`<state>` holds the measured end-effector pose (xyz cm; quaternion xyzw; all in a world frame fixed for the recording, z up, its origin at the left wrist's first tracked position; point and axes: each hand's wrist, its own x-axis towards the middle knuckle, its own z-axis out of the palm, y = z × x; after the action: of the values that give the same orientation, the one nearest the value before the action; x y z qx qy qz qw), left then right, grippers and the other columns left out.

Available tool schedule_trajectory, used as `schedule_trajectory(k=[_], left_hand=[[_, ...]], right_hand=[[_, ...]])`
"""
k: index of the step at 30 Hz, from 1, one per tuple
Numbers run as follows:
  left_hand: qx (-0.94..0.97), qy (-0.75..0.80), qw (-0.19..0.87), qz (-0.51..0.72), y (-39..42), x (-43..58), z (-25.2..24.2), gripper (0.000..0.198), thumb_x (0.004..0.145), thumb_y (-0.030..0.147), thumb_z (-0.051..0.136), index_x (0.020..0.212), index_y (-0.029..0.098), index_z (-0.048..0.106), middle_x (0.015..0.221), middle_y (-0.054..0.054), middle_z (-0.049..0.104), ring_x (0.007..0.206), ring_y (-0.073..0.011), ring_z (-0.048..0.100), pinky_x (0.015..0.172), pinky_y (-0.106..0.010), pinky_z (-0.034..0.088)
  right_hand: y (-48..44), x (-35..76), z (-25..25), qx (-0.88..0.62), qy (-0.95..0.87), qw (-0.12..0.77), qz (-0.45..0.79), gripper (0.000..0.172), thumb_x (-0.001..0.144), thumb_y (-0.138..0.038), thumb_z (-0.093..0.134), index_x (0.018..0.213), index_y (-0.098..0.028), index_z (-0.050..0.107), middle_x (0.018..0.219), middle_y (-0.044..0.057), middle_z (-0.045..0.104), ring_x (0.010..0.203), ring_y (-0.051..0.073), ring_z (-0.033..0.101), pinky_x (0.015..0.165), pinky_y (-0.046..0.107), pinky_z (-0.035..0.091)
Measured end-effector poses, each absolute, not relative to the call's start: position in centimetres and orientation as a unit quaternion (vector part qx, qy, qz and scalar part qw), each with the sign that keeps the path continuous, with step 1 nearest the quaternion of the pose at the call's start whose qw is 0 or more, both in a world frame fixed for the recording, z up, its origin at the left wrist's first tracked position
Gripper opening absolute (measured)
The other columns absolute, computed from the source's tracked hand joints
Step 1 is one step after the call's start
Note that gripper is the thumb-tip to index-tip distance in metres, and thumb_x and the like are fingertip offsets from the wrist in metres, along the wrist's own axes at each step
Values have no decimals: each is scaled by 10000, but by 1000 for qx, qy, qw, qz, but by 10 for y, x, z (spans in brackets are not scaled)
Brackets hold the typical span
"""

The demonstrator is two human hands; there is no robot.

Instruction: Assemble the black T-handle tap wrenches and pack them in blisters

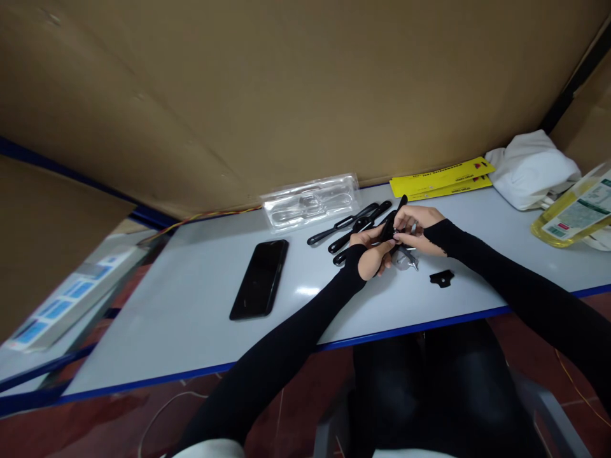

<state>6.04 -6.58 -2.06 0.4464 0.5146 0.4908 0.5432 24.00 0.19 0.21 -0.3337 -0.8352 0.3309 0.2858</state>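
Note:
My left hand is closed round the body of a black spokeshave, whose one handle points up and away from me. On the same tool, the fingers of my right hand pinch at the middle, over a small part too tiny to make out. Beneath and beside my left hand lie several more black spokeshaves on the table. A small clear bag with silvery metal bits lies just under my hands. Nearer to me is a flat black cap plate.
The white table has a blue edge. On it are a black phone, a clear plastic blister tray, yellow cards, a white cloth bundle and a bottle of yellow liquid. A cardboard wall stands behind.

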Motion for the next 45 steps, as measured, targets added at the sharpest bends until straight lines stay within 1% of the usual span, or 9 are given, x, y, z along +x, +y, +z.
schedule_trajectory(k=[3, 11, 18, 22, 27, 32, 38, 42, 45], left_hand=[[445, 512, 540, 498, -66, 61, -20, 553, 782, 201, 740, 1321, 78, 728, 660, -27, 707, 330, -108, 495, 271, -223, 312], [463, 513, 549, 471, -66, 57, -22, 489, 811, 214, 731, 1277, 67, 757, 456, 22, 578, 286, -112, 440, 282, -219, 308], [434, 502, 553, 503, -65, 60, -19, 486, 729, 200, 762, 1196, 68, 771, 977, -136, 804, 331, -84, 508, 238, -223, 323], [429, 495, 551, 517, -66, 61, -20, 540, 721, 246, 793, 1231, 70, 763, 1011, -138, 807, 338, -79, 515, 245, -229, 332], [439, 469, 510, 572, -72, 65, -14, 680, 730, 335, 832, 1364, 113, 722, 870, -79, 794, 347, -86, 518, 265, -226, 330], [448, 443, 496, 597, -73, 66, -16, 748, 750, 423, 865, 1415, 126, 694, 546, 25, 649, 320, -101, 488, 282, -209, 294], [458, 470, 489, 575, -76, 68, -11, 485, 757, 436, 856, 1107, 108, 789, 542, 16, 651, 294, -88, 459, 273, -216, 299], [414, 499, 487, 585, -71, 65, -4, 435, 678, 438, 878, 930, 116, 730, 812, -87, 779, 345, -109, 538, 266, -237, 333], [401, 525, 472, 584, -61, 56, -5, 444, 704, 492, 851, 886, 136, 659, 880, -132, 798, 360, -125, 556, 283, -246, 338]], right_hand=[[2, 241, 3, -316, -848, 276, 325, 126, 785, -153, 644, 881, -173, 722, 886, 30, 675, 683, 111, 565, 625, 218, 446], [6, 239, -3, -303, -841, 286, 344, 195, 800, -317, 741, 925, -167, 746, 920, 42, 672, 686, 120, 621, 596, 229, 456], [13, 241, -5, -258, -847, 328, 330, 87, 902, -254, 635, 941, -200, 691, 939, 39, 636, 800, 152, 604, 720, 266, 501], [14, 235, -2, -317, -707, 390, 498, 139, 918, -291, 629, 1019, -229, 557, 829, -7, 553, 631, 129, 522, 539, 244, 454], [14, 227, 2, -390, -538, 301, 684, 277, 926, -459, 632, 886, -225, 490, 669, -31, 451, 502, 112, 405, 420, 229, 309], [1, 225, -4, -350, -694, 313, 546, 469, 846, -590, 749, 792, -219, 468, 643, -63, 430, 552, 86, 355, 508, 226, 306], [-1, 227, -1, -385, -666, 302, 562, 468, 835, -552, 795, 776, -224, 466, 521, -101, 398, 455, 67, 334, 452, 214, 261], [17, 240, 7, -376, -606, 310, 629, 489, 864, -500, 796, 774, -251, 384, 481, -137, 317, 404, 50, 235, 401, 195, 201], [34, 260, 9, -420, -657, 284, 557, 432, 897, -475, 770, 763, -237, 435, 470, -107, 405, 381, 58, 306, 387, 203, 238]])
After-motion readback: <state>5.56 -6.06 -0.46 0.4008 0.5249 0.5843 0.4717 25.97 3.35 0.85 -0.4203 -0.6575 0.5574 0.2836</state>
